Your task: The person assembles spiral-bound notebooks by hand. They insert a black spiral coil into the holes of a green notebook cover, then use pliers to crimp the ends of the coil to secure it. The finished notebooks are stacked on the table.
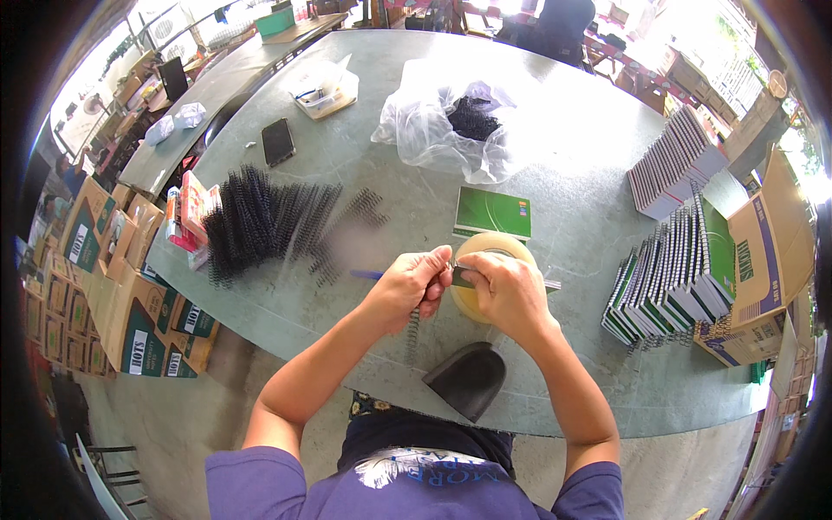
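Observation:
My left hand (414,282) is closed in a pinch around a black spiral binding coil (413,333), whose lower end hangs below the fingers. Close against it, my right hand (507,290) pinches a small dark piece (462,276) that I cannot make out. Both hands are over a large roll of yellowish tape (470,305). Behind the roll lies a green-covered notebook (491,212). A blue pen-like stick (366,274) pokes out beside my left hand. Nearer my body rests a black wedge-shaped block (468,381).
Many loose black coils (269,217) are heaped at the left. A plastic bag (425,130) with more coils, a tub (325,91) and a phone (278,142) lie farther back. Spiral notebooks (672,260) stand at the right beside an opened carton (767,251); another stack (676,165) is behind.

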The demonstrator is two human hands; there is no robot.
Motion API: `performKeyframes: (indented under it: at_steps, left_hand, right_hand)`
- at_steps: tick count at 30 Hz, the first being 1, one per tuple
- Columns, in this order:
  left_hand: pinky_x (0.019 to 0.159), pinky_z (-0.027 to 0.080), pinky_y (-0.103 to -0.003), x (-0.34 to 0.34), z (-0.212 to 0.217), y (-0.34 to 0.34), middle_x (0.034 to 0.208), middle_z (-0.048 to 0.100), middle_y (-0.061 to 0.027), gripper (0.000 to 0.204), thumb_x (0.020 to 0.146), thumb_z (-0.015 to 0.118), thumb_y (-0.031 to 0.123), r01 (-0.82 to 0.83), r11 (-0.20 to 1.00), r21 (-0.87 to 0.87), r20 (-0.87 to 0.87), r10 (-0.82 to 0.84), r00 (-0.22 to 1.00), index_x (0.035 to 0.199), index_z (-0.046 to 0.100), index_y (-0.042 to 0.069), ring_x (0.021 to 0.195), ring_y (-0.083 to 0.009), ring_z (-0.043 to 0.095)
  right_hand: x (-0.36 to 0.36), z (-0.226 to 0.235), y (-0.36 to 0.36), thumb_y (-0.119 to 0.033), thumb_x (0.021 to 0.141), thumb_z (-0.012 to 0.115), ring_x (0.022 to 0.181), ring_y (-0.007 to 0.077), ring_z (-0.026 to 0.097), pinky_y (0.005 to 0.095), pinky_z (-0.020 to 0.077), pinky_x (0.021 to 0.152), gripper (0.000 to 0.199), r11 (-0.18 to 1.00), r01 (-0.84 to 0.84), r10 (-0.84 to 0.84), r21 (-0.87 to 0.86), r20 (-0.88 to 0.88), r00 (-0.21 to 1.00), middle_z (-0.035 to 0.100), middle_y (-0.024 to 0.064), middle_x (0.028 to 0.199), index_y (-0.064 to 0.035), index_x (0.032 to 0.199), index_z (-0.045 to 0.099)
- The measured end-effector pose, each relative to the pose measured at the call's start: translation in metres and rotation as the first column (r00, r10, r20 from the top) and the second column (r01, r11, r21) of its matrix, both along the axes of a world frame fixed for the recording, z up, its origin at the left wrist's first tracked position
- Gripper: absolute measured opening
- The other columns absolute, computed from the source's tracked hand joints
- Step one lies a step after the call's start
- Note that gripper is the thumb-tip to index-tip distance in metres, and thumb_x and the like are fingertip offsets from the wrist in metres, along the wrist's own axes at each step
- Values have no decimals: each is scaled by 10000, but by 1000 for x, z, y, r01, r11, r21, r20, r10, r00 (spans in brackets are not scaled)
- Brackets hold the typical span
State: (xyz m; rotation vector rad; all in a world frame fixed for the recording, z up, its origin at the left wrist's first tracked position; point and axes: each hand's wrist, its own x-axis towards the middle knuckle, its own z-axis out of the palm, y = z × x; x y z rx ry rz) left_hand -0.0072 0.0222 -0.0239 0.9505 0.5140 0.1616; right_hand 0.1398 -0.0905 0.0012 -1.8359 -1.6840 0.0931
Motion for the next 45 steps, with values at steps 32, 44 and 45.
performKeyframes:
  at_steps: [32, 44, 45]
  left_hand:
    - [615, 454, -278, 2, 38, 24, 749, 603, -80, 190, 854, 595, 219, -96, 199, 975, 77, 103, 992, 911, 628, 41, 698, -126, 565]
    - [702, 452, -375, -6, -52, -93, 884, 550, -141, 256, 748, 684, 204, 23, 22, 999, -22, -49, 999, 959, 598, 88, 810, -302, 541]
    - [700, 456, -378, -6, -30, -89, 882, 550, -140, 263, 742, 688, 184, -55, 98, 994, 65, -95, 993, 971, 599, 91, 806, -301, 541]
  right_hand:
    - [-10, -7, 12, -106, 749, 635, 804, 242, 599, 373, 420, 693, 204, 988, 83, -71, 131, -92, 993, 608, 68, 842, -111, 935, 552]
    - [37, 11, -21, -99, 733, 699, 750, 252, 663, 319, 513, 682, 197, 996, 49, -71, -80, -298, 952, 678, 139, 848, -24, 909, 653]
    - [48, -3, -30, -79, 745, 694, 759, 225, 660, 305, 512, 687, 187, 998, 55, -33, 27, -517, 855, 681, 130, 853, -11, 913, 651]
